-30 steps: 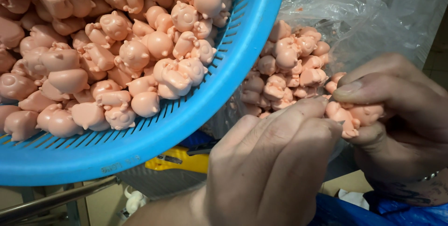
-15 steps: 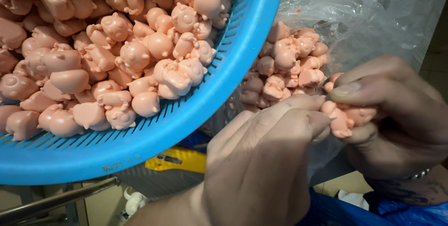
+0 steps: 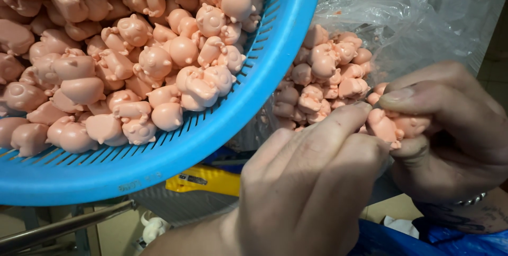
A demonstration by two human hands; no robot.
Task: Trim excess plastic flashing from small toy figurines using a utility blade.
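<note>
Pinching one pink pig figure (image 3: 394, 126) between right hand (image 3: 450, 129) and left hand (image 3: 312, 182) fingers, blue basket (image 3: 211, 139) beside still brimming, clear bag (image 3: 413, 18) behind part-filled.

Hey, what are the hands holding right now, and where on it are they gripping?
The right hand pinches a small pink pig figure between thumb and fingers, around its body. The left hand touches its near end with a fingertip; a firm grip there cannot be told.

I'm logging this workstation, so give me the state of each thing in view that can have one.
Blue basket: tilted, heaped with pink pig figures.
Clear plastic bag: open, partly filled with more pink figures.
Held pink figure: pinched between both hands.
Left hand: fingertips on the figure.
Right hand: gripping the figure.
</note>
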